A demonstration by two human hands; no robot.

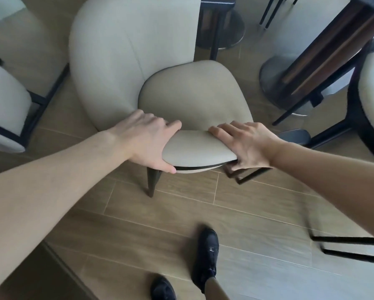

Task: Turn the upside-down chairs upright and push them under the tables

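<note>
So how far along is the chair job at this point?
This beige chair already stands upright on its dark legs. Both hands grip the seat's front edge, the left hand and the right hand, fingers curled over it. Still left: pushing it under a table. The other chairs at the frame edges are too cropped to judge.

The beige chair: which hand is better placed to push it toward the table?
Neither clearly: the left hand and the right hand both grip the front edge of the beige chair. The table base stands far right.

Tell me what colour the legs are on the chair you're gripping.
Black, or very dark, under a beige seat: the front leg of the chair shows it best in the head view.
</note>
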